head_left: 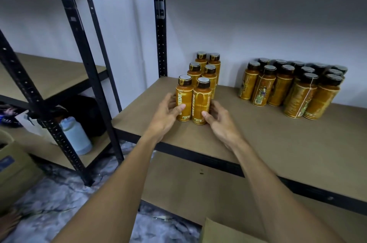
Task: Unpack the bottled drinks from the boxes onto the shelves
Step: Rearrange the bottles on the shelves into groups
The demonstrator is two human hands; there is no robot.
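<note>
Brown shelf; two bottle clusters

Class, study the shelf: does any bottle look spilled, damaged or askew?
Nothing spilled or damaged. The left bottles stand upright in pairs; the right bottles seem to lean rightward, perhaps only the wide lens.

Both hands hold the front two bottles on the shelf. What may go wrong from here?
The left hand and right hand grip the left front bottle and right front bottle. A push backward may topple the four bottles behind, which stand close. The pair is near the front edge of the shelf, so a slip may drop one.
</note>
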